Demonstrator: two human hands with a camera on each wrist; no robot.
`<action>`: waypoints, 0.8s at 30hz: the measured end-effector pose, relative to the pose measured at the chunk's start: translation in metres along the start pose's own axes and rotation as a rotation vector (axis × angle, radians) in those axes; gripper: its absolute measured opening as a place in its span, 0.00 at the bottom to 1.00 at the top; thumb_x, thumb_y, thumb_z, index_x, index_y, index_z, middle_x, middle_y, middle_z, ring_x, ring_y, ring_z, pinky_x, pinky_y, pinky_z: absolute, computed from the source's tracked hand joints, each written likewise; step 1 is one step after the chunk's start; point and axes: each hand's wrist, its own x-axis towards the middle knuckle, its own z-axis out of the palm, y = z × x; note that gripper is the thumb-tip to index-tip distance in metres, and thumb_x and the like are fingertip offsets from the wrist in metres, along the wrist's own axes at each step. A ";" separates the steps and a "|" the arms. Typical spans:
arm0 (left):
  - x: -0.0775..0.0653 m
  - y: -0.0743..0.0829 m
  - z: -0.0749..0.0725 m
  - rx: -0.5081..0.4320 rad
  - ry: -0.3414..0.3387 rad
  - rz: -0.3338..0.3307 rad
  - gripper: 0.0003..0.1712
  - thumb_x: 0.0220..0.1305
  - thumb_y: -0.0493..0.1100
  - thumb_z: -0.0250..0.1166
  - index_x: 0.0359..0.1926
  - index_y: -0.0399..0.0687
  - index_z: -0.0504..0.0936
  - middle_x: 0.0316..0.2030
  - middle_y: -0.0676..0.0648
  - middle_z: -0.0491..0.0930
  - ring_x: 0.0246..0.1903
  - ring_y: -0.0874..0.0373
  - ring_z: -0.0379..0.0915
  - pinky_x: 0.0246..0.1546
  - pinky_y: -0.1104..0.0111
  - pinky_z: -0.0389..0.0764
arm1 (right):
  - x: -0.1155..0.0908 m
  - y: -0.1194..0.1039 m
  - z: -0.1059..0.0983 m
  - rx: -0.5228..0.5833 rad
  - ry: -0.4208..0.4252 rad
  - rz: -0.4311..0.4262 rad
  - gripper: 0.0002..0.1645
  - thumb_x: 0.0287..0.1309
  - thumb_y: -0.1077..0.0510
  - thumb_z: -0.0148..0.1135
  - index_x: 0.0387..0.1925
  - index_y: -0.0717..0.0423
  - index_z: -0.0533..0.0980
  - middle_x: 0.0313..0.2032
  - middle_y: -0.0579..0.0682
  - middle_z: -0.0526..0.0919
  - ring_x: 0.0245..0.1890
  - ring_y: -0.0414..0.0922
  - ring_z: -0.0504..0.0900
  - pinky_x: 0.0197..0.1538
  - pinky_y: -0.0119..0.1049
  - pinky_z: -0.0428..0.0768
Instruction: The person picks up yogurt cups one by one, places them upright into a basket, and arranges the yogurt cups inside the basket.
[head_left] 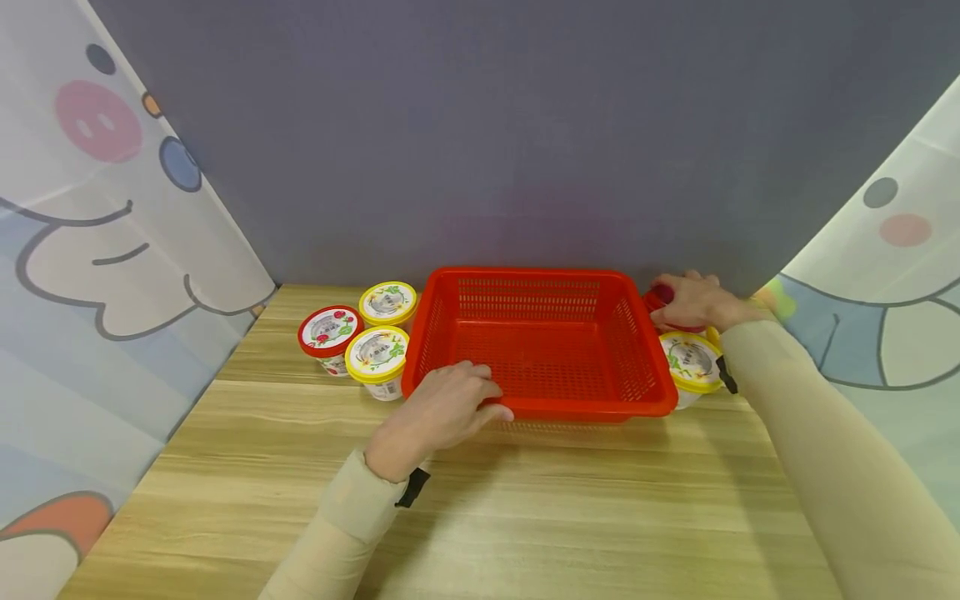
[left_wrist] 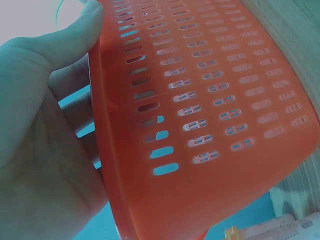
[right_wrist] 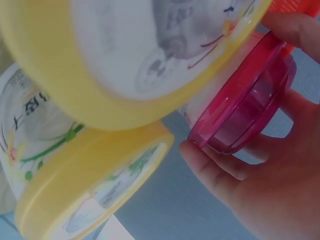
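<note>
A red plastic basket [head_left: 525, 358] with slotted sides stands in the middle of the table. My left hand [head_left: 442, 404] grips its front rim. In the left wrist view the thumb [left_wrist: 82, 32] lies on the near side of the basket wall [left_wrist: 200, 100], the other fingers behind it. Beyond the basket's right side my right hand [head_left: 693, 302] holds a tub with a red lid, mostly hidden in the head view. The right wrist view shows thumb and fingers spread round that tub's magenta-red lid [right_wrist: 245, 100]. Close to this hand is a yellow-lidded tub [head_left: 690, 360].
Left of the basket stand a red-lidded tub [head_left: 330, 333] and two yellow-lidded tubs, one behind [head_left: 387, 302] and one in front [head_left: 377, 354]. Another yellow lid [right_wrist: 100, 180] shows in the right wrist view. A grey wall [head_left: 525, 142] rises behind, with printed curtains at both sides.
</note>
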 end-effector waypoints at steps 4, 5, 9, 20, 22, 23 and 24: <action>0.000 0.000 0.000 -0.001 -0.003 -0.002 0.19 0.66 0.56 0.69 0.45 0.48 0.90 0.34 0.53 0.78 0.37 0.56 0.74 0.37 0.62 0.79 | 0.001 0.001 0.000 0.013 0.029 -0.009 0.40 0.56 0.47 0.62 0.67 0.62 0.67 0.54 0.74 0.69 0.50 0.73 0.63 0.49 0.63 0.69; 0.000 0.000 0.000 -0.002 -0.005 -0.001 0.19 0.66 0.56 0.69 0.46 0.48 0.90 0.34 0.53 0.78 0.37 0.56 0.74 0.37 0.62 0.79 | 0.001 0.001 0.000 0.019 0.035 -0.009 0.39 0.56 0.48 0.63 0.66 0.62 0.67 0.53 0.73 0.69 0.50 0.72 0.63 0.48 0.62 0.69; 0.000 0.000 0.000 0.001 -0.007 -0.003 0.19 0.66 0.57 0.69 0.46 0.48 0.90 0.35 0.53 0.78 0.37 0.56 0.74 0.38 0.61 0.79 | 0.000 0.003 0.001 0.041 0.036 -0.015 0.38 0.56 0.49 0.64 0.65 0.61 0.69 0.53 0.73 0.69 0.50 0.72 0.62 0.47 0.61 0.69; 0.001 -0.001 0.000 -0.007 -0.006 -0.004 0.19 0.66 0.57 0.69 0.46 0.48 0.90 0.34 0.54 0.78 0.37 0.56 0.74 0.37 0.62 0.79 | -0.005 0.007 -0.001 0.070 0.067 0.006 0.39 0.54 0.48 0.69 0.65 0.58 0.69 0.52 0.72 0.66 0.51 0.69 0.60 0.44 0.61 0.74; 0.001 -0.001 0.000 -0.010 -0.008 -0.007 0.20 0.66 0.57 0.69 0.46 0.48 0.90 0.35 0.54 0.78 0.37 0.56 0.74 0.37 0.62 0.79 | -0.005 0.007 -0.002 0.067 0.078 0.015 0.40 0.54 0.47 0.69 0.65 0.58 0.68 0.53 0.71 0.65 0.52 0.69 0.59 0.44 0.62 0.74; 0.001 -0.001 0.000 -0.013 -0.009 -0.009 0.20 0.66 0.57 0.69 0.47 0.48 0.90 0.35 0.54 0.79 0.37 0.56 0.74 0.38 0.62 0.79 | -0.005 0.007 -0.002 0.066 0.087 0.016 0.40 0.54 0.46 0.70 0.65 0.57 0.68 0.53 0.71 0.64 0.52 0.69 0.59 0.44 0.63 0.74; 0.000 -0.001 -0.001 -0.013 -0.011 -0.011 0.20 0.66 0.57 0.69 0.47 0.48 0.90 0.35 0.53 0.79 0.38 0.56 0.74 0.38 0.62 0.79 | -0.005 0.007 -0.002 0.065 0.096 0.016 0.40 0.54 0.46 0.70 0.65 0.57 0.68 0.54 0.71 0.64 0.52 0.69 0.58 0.45 0.63 0.73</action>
